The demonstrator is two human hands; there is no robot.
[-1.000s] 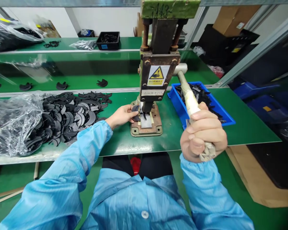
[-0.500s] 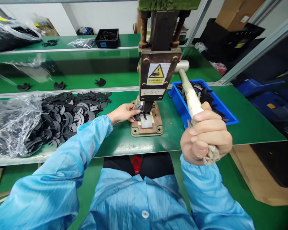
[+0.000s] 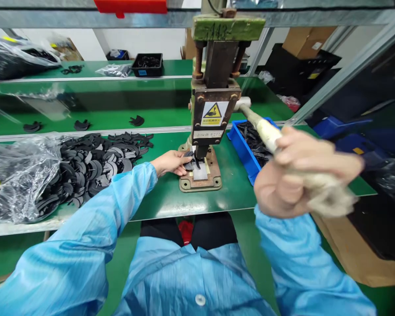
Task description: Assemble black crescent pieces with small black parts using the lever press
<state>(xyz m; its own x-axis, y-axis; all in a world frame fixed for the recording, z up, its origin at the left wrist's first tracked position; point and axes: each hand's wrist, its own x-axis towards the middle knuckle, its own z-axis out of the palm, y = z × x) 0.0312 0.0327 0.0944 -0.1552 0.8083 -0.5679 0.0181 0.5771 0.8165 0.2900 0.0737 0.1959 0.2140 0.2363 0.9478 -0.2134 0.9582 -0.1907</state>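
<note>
My left hand [image 3: 174,163] pinches a curved black plastic part [image 3: 188,161] at the left side of the press base [image 3: 213,169]. The part lies partly under the ram [image 3: 202,151] of the hand press [image 3: 215,94]; whether the ram touches it I cannot tell. My right hand [image 3: 299,175], blurred by motion, is wrapped round the tape-covered lever [image 3: 265,130] of the press. The lever slants from the press's right side toward me.
A heap of curved black parts [image 3: 95,166] spills from a plastic bag [image 3: 19,175] on the left. Right of the press stands a blue bin [image 3: 245,160] of black pieces. Behind are a black tray [image 3: 147,65] and several loose parts [image 3: 137,120]; a metal frame post [image 3: 335,74] slants at right.
My right hand has swung the lever outward to the right and somewhat up. My left hand still holds the black part at the base. The camera view has tilted slightly upward.
</note>
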